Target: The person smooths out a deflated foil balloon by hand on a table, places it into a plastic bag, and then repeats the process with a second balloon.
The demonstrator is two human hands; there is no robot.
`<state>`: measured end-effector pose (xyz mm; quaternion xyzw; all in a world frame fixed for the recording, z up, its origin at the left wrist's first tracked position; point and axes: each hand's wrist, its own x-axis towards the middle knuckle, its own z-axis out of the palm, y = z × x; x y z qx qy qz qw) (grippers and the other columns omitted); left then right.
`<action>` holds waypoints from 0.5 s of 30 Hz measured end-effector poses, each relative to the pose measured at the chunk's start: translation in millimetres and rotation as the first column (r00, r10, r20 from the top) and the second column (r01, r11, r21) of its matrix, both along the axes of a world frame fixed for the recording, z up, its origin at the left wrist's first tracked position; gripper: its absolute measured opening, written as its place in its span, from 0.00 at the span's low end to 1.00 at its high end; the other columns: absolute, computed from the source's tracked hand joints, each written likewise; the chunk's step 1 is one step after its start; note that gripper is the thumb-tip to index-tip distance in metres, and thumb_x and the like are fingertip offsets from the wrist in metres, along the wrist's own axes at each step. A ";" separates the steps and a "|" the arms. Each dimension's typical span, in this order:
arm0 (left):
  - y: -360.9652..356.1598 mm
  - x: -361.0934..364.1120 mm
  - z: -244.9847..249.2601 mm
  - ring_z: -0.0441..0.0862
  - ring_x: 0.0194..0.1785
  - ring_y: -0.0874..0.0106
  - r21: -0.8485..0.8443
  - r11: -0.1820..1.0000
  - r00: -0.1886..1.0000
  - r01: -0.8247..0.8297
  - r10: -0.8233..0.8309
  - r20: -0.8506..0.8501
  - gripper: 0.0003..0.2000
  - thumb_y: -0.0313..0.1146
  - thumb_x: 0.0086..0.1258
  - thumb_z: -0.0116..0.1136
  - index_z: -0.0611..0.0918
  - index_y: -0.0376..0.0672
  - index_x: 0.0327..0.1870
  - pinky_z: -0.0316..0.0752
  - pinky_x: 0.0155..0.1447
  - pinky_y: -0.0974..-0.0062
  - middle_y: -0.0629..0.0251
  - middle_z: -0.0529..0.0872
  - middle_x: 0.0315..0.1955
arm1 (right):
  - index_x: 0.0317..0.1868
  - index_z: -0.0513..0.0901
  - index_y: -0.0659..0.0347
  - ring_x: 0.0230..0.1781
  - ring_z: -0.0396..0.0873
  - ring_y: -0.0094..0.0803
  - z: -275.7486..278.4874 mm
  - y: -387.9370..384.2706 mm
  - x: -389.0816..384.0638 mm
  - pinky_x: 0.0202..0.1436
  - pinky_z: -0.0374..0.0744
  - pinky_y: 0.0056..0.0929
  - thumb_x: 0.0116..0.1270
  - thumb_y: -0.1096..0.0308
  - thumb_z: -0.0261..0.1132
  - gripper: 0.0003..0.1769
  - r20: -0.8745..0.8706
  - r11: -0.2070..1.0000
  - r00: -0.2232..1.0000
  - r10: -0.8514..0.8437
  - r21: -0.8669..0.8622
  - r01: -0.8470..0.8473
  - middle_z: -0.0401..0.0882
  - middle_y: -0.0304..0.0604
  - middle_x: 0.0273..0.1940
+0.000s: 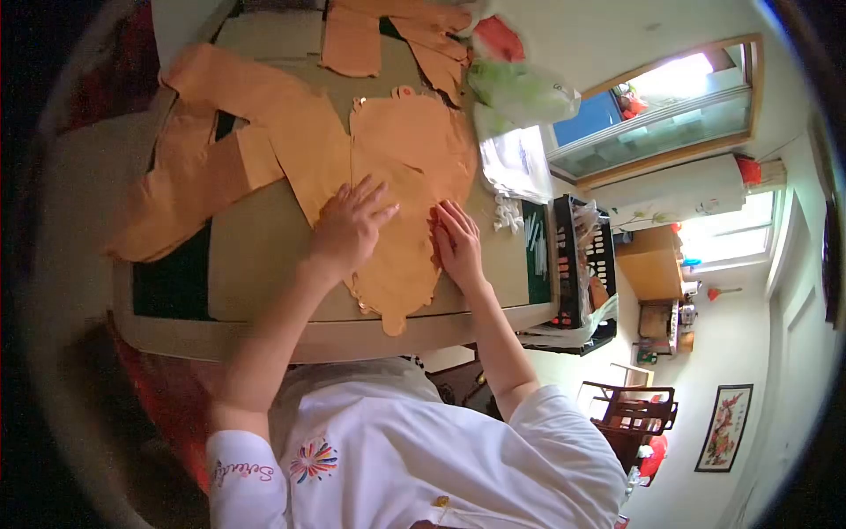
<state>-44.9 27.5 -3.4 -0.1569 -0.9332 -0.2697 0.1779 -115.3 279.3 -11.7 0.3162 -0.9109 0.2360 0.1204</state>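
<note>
A flat orange sheet-like piece [405, 203] with a scalloped, shiny edge and a small rounded tab lies on the table before me. My left hand [352, 227] rests on its left part, palm down with the fingers spread. At its right edge, my right hand [456, 242] has its fingers drawn together on a crumpled bit of that edge. More orange pieces [238, 163] lie overlapped to the left, partly folded, and others [352, 40] lie at the far side. The underside of the sheet is hidden.
Green and clear plastic bags [520, 93] and a white plastic stack [518, 163] lie along the right side. White sticks [536, 242] sit near the table's right edge [539, 315]. Beyond it stands a black crate [568, 264] with bags inside. A wooden chair [630, 407] is farther off.
</note>
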 end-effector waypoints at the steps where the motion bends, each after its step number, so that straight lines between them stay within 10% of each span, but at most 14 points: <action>1: 1.8 -1.8 -2.3 0.59 0.74 0.57 0.006 0.999 0.999 0.033 -0.033 0.018 0.19 0.26 0.65 0.55 0.79 0.45 0.59 0.53 0.76 0.55 0.54 0.69 0.66 | 0.59 0.78 0.59 0.67 0.67 0.48 -0.5 1.3 2.2 0.69 0.63 0.44 0.68 0.67 0.59 0.20 0.008 1.000 1.000 0.001 0.000 -0.001 0.73 0.51 0.63; 15: 27.1 -0.9 -22.5 0.64 0.70 0.57 -0.020 0.999 0.999 0.039 -0.039 0.002 0.18 0.29 0.62 0.55 0.81 0.43 0.55 0.56 0.73 0.55 0.55 0.74 0.63 | 0.58 0.80 0.56 0.66 0.68 0.46 3.7 -4.8 2.0 0.69 0.62 0.47 0.67 0.67 0.60 0.19 -0.015 1.000 1.000 -0.008 -0.027 0.008 0.74 0.50 0.61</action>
